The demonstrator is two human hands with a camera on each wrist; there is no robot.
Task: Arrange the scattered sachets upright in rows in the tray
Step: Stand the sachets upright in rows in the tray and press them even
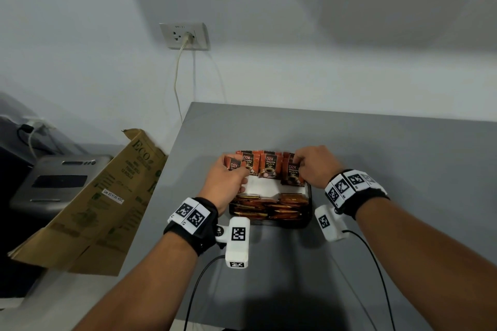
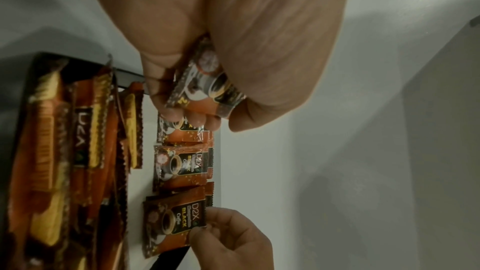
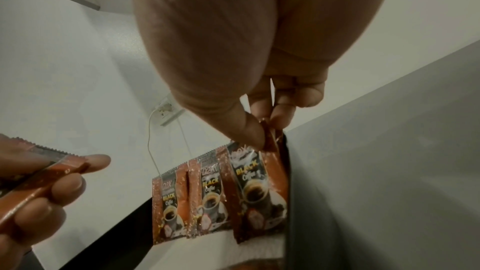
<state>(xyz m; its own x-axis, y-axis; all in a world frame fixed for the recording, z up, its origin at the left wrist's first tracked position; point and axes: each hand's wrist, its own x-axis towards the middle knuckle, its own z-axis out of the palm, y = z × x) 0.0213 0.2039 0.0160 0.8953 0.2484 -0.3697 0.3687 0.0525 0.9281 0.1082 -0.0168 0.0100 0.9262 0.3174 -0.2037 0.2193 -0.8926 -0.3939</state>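
Sachets [image 1: 269, 166] of orange-and-black coffee stand upright in a row along the far wall of a black tray [image 1: 309, 196], which sits on the grey surface [image 1: 376, 158] a little in from its left edge. Going left to right, four sachet fronts can be counted in the head view. The leftmost sachet [image 1: 233, 164] is pinched in the grip of the left hand [image 1: 224, 177], thumb on one face and fingers curled behind it. The two middle sachets stand free, side by side. The rightmost sachet [image 1: 293, 172] is pinched at its top edge in the grip of the right hand [image 1: 313, 162], between thumb and fingertips [image 3: 253, 130]. More sachets stand behind this front row; how many cannot be told.

In the near half of the tray lies a heap of sachets [image 1: 269, 208], flat and overlapping, too jumbled to count. Between heap and row the white tray floor shows.

Off the left edge of the surface a flattened cardboard box [image 1: 94, 207] leans, with a grey machine [image 1: 59, 183] beyond it. One wall socket [image 1: 184, 36] with one plugged-in cable [image 1: 176, 83] is on the wall behind the surface.
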